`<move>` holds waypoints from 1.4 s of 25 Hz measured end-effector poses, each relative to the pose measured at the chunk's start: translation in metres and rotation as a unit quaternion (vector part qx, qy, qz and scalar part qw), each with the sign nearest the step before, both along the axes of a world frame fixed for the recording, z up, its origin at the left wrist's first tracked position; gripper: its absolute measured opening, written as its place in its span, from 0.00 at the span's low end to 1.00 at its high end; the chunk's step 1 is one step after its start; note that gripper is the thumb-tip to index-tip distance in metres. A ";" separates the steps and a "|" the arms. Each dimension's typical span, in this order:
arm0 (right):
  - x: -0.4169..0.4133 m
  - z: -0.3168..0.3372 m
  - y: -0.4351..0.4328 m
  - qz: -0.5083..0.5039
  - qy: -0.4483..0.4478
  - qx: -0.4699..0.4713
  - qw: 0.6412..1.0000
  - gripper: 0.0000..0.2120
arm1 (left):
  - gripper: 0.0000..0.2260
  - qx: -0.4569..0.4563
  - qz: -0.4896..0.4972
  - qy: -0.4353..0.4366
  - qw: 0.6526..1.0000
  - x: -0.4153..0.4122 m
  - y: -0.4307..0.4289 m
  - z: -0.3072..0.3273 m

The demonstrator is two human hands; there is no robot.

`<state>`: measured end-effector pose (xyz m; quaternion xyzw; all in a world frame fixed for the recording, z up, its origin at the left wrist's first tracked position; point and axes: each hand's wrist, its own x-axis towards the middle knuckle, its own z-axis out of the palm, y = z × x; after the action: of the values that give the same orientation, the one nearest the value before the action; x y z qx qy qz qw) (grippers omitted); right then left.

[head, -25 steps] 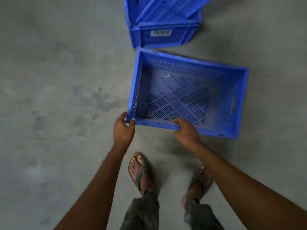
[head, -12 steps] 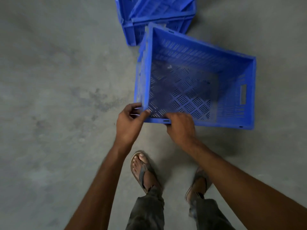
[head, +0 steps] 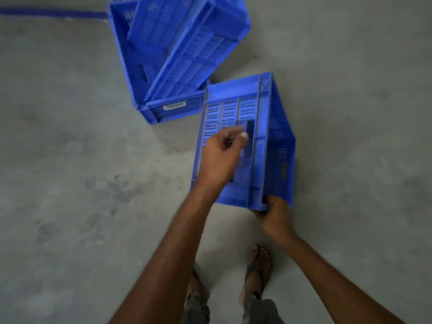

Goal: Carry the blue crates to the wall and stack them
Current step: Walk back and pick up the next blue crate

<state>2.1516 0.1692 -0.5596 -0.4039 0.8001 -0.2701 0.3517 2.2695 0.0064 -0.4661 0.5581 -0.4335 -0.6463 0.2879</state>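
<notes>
Right hand (head: 272,213) grips the near corner of the blue crate (head: 233,106) tipped beside two nested crates (head: 187,54), left hand (head: 219,157) half-curled over its side (contact unclear): the pick-up step, wanting a firm second grip.

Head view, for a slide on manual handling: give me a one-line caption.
Right hand grips a corner of the tipped blue crate, left hand over its slatted side; two more crates behind.

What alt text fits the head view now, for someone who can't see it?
A blue crate is tipped on its side over a concrete floor, the right hand gripping its near corner and the left hand, fingers curled, at its slatted wall. Beyond it a second crate lies tilted in a third crate.
</notes>
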 end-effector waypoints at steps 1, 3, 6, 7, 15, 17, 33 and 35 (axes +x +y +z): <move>-0.007 0.006 0.003 -0.014 -0.034 0.029 0.999 0.10 | 0.15 0.001 -0.053 -0.020 0.998 -0.028 0.004 0.008; -0.023 0.020 0.005 -0.018 -0.084 0.102 0.991 0.10 | 0.14 -0.013 -0.122 -0.092 0.988 -0.066 0.013 0.011; -0.048 0.044 0.012 -0.011 -0.168 0.074 0.983 0.04 | 0.10 -0.014 -0.111 -0.109 0.988 -0.093 0.023 0.006; -0.054 0.054 0.015 0.015 -0.195 0.067 0.978 0.07 | 0.08 -0.015 -0.100 -0.112 0.989 -0.098 0.025 0.001; -0.105 0.118 0.019 -0.173 -0.638 0.042 0.749 0.29 | 0.10 -0.044 -0.114 -0.210 0.970 -0.136 0.031 0.013; -0.109 0.116 0.019 -0.174 -0.650 0.045 0.738 0.29 | 0.07 -0.056 -0.143 -0.240 0.959 -0.148 0.025 0.019; -0.152 0.056 0.035 -0.365 -0.424 0.099 0.823 0.23 | 0.27 -0.168 -0.153 -0.413 0.882 -0.174 0.031 0.052; -0.152 0.058 0.042 -0.398 -0.391 0.112 0.823 0.18 | 0.28 -0.195 -0.144 -0.425 0.872 -0.167 0.026 0.093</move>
<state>1.9993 0.2110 -0.5020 0.1306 0.7117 -0.4303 0.5397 2.1028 0.0324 -0.3736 0.6431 -0.7065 -0.2834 0.0829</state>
